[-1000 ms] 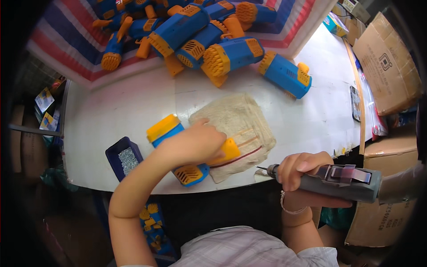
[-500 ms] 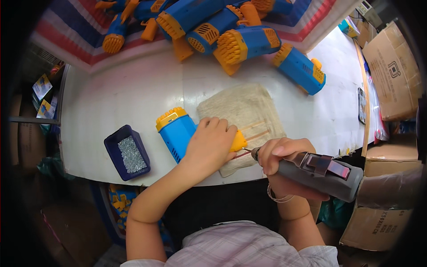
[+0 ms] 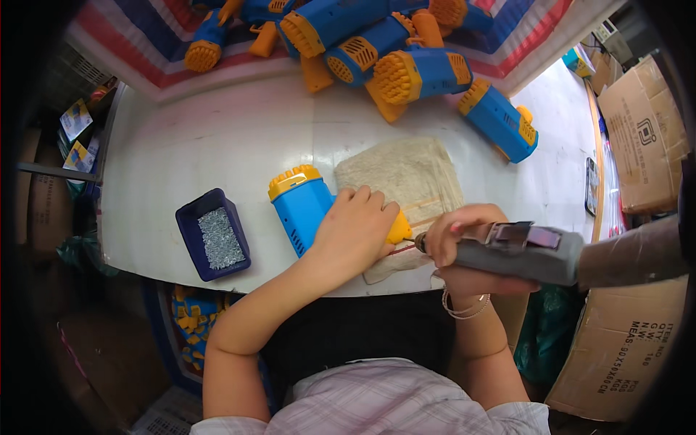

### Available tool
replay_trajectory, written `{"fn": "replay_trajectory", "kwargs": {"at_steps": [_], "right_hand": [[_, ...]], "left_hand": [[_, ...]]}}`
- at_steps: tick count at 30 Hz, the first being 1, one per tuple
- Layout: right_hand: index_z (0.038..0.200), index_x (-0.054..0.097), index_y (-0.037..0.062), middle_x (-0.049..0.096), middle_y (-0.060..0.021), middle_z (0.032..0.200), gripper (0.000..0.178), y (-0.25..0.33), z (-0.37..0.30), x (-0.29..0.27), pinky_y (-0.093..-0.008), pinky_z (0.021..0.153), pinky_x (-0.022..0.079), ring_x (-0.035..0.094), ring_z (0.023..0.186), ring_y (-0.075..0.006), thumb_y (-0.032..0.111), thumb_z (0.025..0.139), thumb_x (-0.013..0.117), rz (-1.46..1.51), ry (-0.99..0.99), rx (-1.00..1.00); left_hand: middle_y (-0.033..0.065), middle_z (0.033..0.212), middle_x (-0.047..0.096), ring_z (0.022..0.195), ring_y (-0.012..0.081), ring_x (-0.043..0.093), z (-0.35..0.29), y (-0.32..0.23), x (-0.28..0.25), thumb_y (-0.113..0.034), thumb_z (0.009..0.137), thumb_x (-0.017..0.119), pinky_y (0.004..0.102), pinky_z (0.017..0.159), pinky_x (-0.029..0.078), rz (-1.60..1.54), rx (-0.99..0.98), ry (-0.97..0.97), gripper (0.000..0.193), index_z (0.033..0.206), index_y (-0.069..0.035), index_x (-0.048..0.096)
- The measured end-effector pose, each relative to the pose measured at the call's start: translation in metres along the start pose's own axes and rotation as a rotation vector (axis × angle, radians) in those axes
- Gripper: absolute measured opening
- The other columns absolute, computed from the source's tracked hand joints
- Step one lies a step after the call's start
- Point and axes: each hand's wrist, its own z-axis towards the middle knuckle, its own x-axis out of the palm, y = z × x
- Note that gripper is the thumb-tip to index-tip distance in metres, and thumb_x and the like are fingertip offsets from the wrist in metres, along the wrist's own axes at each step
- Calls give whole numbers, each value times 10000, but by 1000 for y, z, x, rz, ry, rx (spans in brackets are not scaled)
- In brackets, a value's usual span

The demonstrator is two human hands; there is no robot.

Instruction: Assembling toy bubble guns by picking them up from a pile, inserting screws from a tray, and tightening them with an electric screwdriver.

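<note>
A blue bubble gun toy point(image 3: 304, 210) with a yellow rim lies on its side at the table's front, its yellow handle partly on a folded beige cloth point(image 3: 399, 170). My left hand point(image 3: 355, 228) is closed over the handle and presses it down. In my right hand point(image 3: 464, 243) is a grey power screwdriver point(image 3: 533, 254), held almost level. Its thin bit meets the end of the yellow handle; whether a screw sits there is too small to tell. To the left stands a dark blue tray point(image 3: 190, 230) with many small silver screws point(image 3: 221, 239).
Several more blue and yellow bubble guns point(image 3: 424, 76) are piled at the back against a striped sheet point(image 3: 138, 43). One bubble gun point(image 3: 499, 122) lies apart at right. A phone point(image 3: 591, 187) rests near the right edge. Cardboard boxes point(image 3: 645, 138) stand beyond. Below left, a bin holds yellow parts point(image 3: 194, 326).
The whole view has shifted slightly. The screwdriver's rear end has swung up, so the tool lies more level. Its bit stays at the handle's end, and my left hand keeps its hold.
</note>
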Motion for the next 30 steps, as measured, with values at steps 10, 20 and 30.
{"fn": "replay_trajectory", "kwargs": {"at_steps": [10, 20, 30], "right_hand": [[1099, 430, -91, 444, -17, 497, 1236, 45, 15, 1, -234, 392, 342, 413, 412, -117, 934, 452, 192, -60, -168, -183], [962, 465, -70, 442, -31, 499, 1158, 23, 8, 26, -234, 378, 352, 426, 410, -122, 938, 431, 258, -49, -184, -90], [884, 453, 22, 433, -2, 486, 830, 29, 6, 50, -213, 353, 337, 405, 372, -97, 817, 665, 362, -109, -72, -78]], "left_hand": [[192, 954, 567, 855, 342, 549, -133, -15, -90, -334, 692, 711, 396, 761, 437, -565, -70, 101, 705, 1235, 4, 414], [180, 940, 586, 866, 336, 578, -205, 35, -54, -3, 837, 508, 330, 741, 456, -17, -719, -373, 221, 1055, 14, 537], [122, 755, 489, 723, 304, 486, -160, 106, -26, -18, 742, 581, 365, 625, 401, 25, -541, -368, 65, 756, 0, 520]]}}
